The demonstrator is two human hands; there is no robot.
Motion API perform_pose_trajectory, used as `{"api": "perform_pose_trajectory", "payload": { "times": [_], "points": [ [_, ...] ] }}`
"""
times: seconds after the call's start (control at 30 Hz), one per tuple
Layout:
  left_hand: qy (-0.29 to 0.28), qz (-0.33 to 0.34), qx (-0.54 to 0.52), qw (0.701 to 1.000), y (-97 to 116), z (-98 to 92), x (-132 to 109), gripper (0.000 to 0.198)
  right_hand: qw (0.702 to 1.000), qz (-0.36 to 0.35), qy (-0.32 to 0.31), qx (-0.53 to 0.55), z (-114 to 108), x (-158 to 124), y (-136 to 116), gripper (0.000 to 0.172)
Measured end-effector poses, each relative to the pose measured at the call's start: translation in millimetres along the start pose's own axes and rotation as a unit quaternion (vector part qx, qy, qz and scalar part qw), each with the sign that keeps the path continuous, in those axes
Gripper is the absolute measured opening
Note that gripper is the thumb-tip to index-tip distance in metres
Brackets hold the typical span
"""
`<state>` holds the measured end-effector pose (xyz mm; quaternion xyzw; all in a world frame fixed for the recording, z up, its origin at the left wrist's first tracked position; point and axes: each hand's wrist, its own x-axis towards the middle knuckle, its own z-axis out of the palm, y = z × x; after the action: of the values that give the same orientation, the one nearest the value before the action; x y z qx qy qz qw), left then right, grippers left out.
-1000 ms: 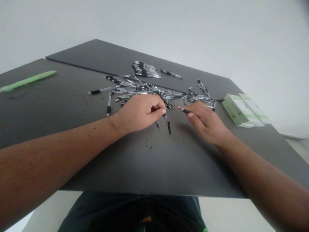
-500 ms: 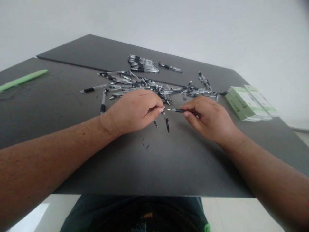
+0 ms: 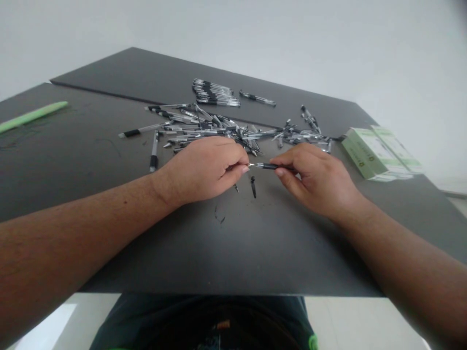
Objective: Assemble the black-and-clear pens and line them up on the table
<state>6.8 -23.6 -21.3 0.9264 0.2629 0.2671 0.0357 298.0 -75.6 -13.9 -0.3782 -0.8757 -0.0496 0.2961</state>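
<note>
My left hand (image 3: 204, 167) rests on the dark table (image 3: 237, 243), fingers pinched at the silver tip of a black pen (image 3: 268, 166). My right hand (image 3: 315, 175) is closed around the other end of that pen, holding it level just above the table. A small black pen cap (image 3: 253, 187) lies under the gap between the hands. Just behind both hands spreads a loose heap of pens and pen parts (image 3: 219, 129).
A neat row of assembled pens (image 3: 215, 93) lies farther back, with a single pen (image 3: 257, 98) beside it. Two green and white boxes (image 3: 379, 153) sit at the right. A light green pen (image 3: 31, 115) lies at the far left.
My right hand brought the black pen leftward until its tip met my left fingers. The view shifted slightly upward.
</note>
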Motion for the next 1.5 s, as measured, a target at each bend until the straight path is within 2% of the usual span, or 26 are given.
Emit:
{"api": "perform_pose_trajectory", "payload": {
  "times": [0.23, 0.5, 0.7, 0.97, 1.13, 1.33, 1.5],
  "points": [
    [-0.007, -0.016, -0.003, 1.0, -1, -0.5, 1, 0.028, 1.0, -0.002, -0.005, -0.011, -2, -2, 5, 0.018],
    [-0.018, -0.001, -0.013, 1.0, 4, -2.4, 1, 0.025, 0.999, 0.017, -0.038, -0.023, 0, 3, -7, 0.021],
    [-0.022, -0.012, -0.015, 1.0, 6, -0.8, 1, 0.024, 1.0, 0.005, -0.022, -0.017, 4, 2, -14, 0.021],
    [-0.013, -0.011, -0.019, 1.0, 5, 0.3, 0, 0.022, 0.999, 0.033, -0.01, -0.012, 4, 0, -14, 0.011],
    [-0.016, -0.005, -0.024, 1.0, 5, 0.5, 0, 0.021, 0.999, 0.017, -0.031, -0.021, 3, 0, -12, 0.011],
    [-0.021, 0.002, -0.029, 0.999, 4, 1.1, 1, 0.022, 0.998, 0.016, -0.05, -0.032, 5, -1, -11, 0.019],
    [-0.013, 0.004, -0.032, 0.999, 4, 1.2, 1, 0.022, 0.999, 0.043, -0.031, -0.007, 4, -1, -11, 0.005]
  ]
}}
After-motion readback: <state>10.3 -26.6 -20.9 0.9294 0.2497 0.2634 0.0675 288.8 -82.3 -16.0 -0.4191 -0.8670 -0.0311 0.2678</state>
